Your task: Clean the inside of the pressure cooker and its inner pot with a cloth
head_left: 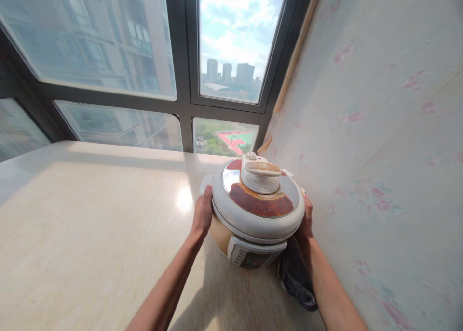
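An electric pressure cooker (258, 225) with a white rim, tan body and brown-patterned lid stands on the pale sill, near the wall. Its lid handle (264, 169) is on top, and the control panel (253, 255) faces me. My left hand (203, 210) grips the cooker's left side handle, with the fingers partly hidden behind it. On the right side, my right hand (306, 218) holds the cooker at the other handle; most of those fingers are out of sight. A dark grey cloth (295, 275) lies beside the cooker, beneath my right forearm.
The cooker rests on a wide cream marble-look sill (90, 225) that stretches to the left. Dark window frames (186, 107) rise behind it. A wall (379, 152) with floral paper stands close on the right. Sunlight and shadow fall across the sill.
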A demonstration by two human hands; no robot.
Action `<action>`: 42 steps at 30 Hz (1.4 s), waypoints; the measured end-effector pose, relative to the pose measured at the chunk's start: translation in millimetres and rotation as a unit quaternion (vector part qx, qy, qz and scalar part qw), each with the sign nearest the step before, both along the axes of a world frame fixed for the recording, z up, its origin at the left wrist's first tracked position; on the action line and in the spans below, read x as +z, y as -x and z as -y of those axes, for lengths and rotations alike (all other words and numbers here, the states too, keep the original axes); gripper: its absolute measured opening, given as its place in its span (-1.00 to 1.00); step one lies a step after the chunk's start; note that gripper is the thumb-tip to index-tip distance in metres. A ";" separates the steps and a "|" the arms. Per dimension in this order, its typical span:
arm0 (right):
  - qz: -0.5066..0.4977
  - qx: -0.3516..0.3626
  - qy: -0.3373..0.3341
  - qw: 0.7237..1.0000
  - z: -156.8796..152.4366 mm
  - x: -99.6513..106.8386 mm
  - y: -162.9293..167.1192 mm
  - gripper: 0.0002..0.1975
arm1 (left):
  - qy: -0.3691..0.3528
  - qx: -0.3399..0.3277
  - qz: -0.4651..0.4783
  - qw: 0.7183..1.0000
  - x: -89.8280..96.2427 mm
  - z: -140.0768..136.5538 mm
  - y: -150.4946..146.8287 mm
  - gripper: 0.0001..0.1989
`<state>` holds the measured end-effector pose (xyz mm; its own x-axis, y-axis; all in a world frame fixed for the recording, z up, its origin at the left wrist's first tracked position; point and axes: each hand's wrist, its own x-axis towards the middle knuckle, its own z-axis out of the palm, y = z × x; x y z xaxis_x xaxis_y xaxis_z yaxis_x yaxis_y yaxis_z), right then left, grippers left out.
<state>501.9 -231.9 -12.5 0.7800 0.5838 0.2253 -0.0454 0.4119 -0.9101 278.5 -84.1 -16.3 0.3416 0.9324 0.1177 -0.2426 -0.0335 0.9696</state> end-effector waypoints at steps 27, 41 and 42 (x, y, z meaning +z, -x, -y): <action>-0.017 0.143 0.144 0.979 -104.9 -112.4 244.8 -0.72 | -0.139 -0.022 -0.226 0.964 -99.9 28.5 122.4 -0.73; 0.031 0.169 0.166 0.971 -97.3 -111.0 244.6 -0.77 | -0.140 -0.023 -0.267 0.953 -102.3 30.1 122.6 -0.76; 0.032 0.169 0.167 0.971 -97.1 -111.0 244.6 -0.77 | -0.142 -0.023 -0.267 0.953 -102.1 30.1 122.7 -0.77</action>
<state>257.3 -134.8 -123.5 0.5214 0.8530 0.0212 -0.0659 0.0650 -0.9957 155.8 -114.3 -118.3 0.4635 0.8714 0.1608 0.2746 -0.3138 0.9089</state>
